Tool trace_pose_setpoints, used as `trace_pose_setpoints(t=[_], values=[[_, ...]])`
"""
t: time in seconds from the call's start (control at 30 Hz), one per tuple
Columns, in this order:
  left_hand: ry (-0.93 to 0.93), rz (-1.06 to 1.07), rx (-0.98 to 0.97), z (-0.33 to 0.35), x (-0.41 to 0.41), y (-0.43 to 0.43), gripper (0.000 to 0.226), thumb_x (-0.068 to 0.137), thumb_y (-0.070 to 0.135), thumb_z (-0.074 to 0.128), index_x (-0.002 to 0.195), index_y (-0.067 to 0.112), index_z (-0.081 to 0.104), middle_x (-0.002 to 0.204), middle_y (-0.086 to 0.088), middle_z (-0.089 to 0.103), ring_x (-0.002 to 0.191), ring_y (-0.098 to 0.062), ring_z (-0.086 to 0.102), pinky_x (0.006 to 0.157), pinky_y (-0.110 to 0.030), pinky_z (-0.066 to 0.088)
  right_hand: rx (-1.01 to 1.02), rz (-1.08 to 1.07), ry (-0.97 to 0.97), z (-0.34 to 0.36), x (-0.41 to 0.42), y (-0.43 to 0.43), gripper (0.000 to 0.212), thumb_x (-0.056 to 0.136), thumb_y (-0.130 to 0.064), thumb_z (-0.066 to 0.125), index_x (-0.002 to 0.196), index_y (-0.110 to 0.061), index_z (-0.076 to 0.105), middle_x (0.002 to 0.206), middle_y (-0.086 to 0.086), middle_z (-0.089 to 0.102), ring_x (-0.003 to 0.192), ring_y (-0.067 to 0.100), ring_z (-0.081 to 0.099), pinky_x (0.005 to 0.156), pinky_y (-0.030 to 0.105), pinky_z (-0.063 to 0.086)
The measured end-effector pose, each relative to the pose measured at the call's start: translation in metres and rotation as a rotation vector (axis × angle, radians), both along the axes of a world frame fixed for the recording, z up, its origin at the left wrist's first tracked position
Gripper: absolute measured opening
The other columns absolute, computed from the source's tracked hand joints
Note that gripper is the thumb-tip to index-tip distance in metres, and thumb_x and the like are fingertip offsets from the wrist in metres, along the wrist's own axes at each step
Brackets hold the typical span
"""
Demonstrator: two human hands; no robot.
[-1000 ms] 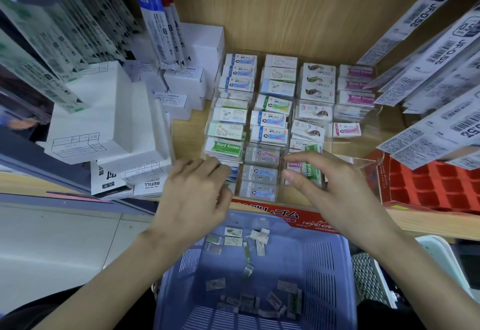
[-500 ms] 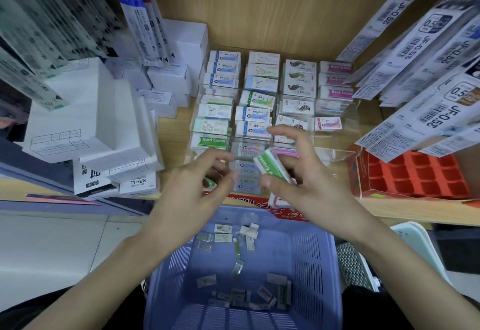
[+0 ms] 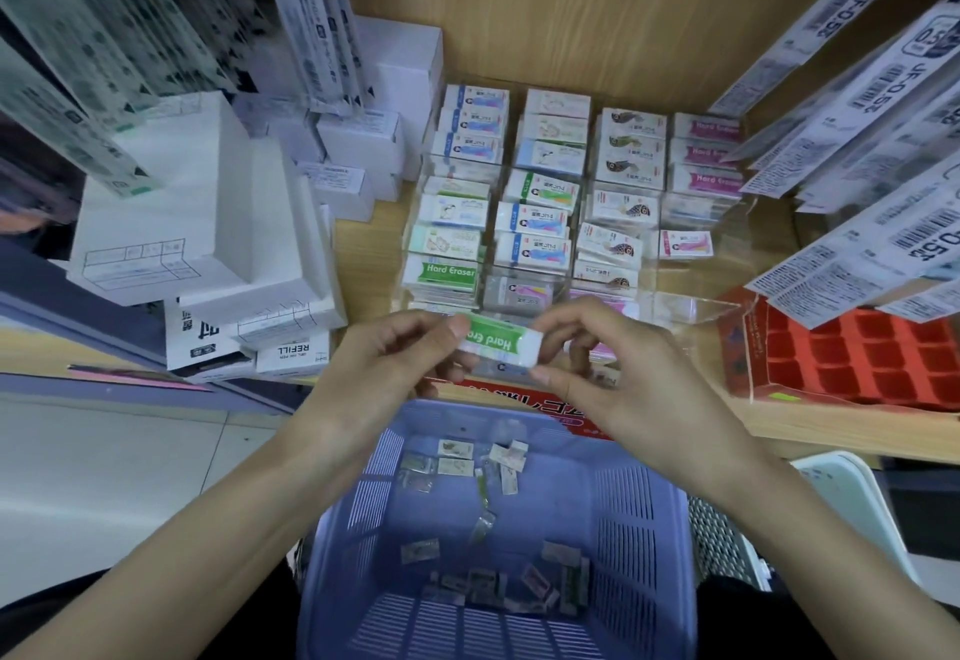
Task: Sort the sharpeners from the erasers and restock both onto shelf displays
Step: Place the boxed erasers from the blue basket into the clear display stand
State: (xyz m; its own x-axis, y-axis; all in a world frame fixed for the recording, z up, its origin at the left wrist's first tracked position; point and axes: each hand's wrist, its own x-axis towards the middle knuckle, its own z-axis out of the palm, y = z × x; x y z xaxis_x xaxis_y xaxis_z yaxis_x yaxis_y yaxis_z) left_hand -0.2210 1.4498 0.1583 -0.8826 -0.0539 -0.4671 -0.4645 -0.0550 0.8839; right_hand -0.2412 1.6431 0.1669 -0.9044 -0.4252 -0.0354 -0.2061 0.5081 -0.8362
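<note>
The fingertips [image 3: 460,325] of the left hand [image 3: 384,368] are curled in and pinch the left end of a white block eraser [image 3: 498,343] in a green paper sleeve. The thumb [image 3: 548,376] and forefinger of the right hand [image 3: 618,379] are clamped on its right end, with the other fingers bent loosely behind. So the eraser spans the gap between the two hands at the centre of the frame. It lies almost level, its right end a little lower, and its green face with white lettering is turned up.

Just behind the hands, toward the top of the frame, stands a clear acrylic display tray [image 3: 691,307] divided into compartments. Most of these are packed with stacked boxed erasers [image 3: 540,192]. In its lower left compartment sits a pile of matching green-sleeved erasers [image 3: 448,272]. The tray rests on a pale wooden shelf [image 3: 363,254].

Below the hands, at the bottom centre, is a lilac-blue slotted plastic basket [image 3: 628,519], and small wrapped erasers [image 3: 457,458] lie scattered on its floor.

At the left of the frame white cardboard boxes [image 3: 171,212] are piled on the shelf. At the right lies a red cardboard tray with square cells [image 3: 852,358]. Long white barcoded refill packets [image 3: 878,77] hang across the upper right.
</note>
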Motion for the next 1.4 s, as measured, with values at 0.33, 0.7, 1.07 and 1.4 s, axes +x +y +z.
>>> trace_pose_setpoints(t=[0.33,0.7,1.07,1.4], values=[[0.078,0.219,-0.344,0.017,-0.012,-0.055,0.025,0.093,0.017,0.049,0.076,0.016,0.066,0.06,0.006,0.067,0.053,-0.004,0.055,0.054,-0.022,0.04,0.229,0.037,0.195,-0.018,-0.01,-0.02,0.021,0.083,-0.021,0.07,0.102,-0.012,0.064,0.083,-0.011,0.06,0.077,-0.001,0.05,0.069,0.009,0.039],[0.104,0.021,-0.399,0.009,-0.01,-0.057,0.016,0.092,0.005,0.052,0.083,0.009,0.065,0.076,-0.005,0.068,0.054,0.002,0.056,0.049,-0.003,0.037,0.723,0.282,0.165,-0.016,-0.034,-0.07,0.026,0.094,-0.034,0.054,0.115,-0.024,0.066,0.106,0.0,0.036,0.108,0.021,0.043,0.067,0.031,0.037],[0.198,-0.239,-0.255,0.018,0.001,-0.025,0.007,0.081,0.027,0.068,0.085,0.022,0.067,0.08,0.0,0.07,0.08,-0.02,0.066,0.076,-0.025,0.051,-0.486,-0.053,-0.288,0.011,0.002,-0.016,0.028,0.092,-0.023,0.044,0.118,-0.021,0.054,0.09,0.002,0.058,0.081,0.013,0.065,0.059,0.022,0.051],[0.036,-0.295,0.062,0.011,-0.001,0.009,0.038,0.06,0.025,0.074,0.097,0.013,0.069,0.093,-0.003,0.071,0.084,-0.013,0.067,0.065,-0.017,0.05,-0.513,0.0,-0.122,-0.001,0.003,-0.008,0.029,0.097,-0.023,0.046,0.126,-0.027,0.043,0.119,-0.004,0.048,0.109,0.016,0.061,0.068,0.017,0.052]])
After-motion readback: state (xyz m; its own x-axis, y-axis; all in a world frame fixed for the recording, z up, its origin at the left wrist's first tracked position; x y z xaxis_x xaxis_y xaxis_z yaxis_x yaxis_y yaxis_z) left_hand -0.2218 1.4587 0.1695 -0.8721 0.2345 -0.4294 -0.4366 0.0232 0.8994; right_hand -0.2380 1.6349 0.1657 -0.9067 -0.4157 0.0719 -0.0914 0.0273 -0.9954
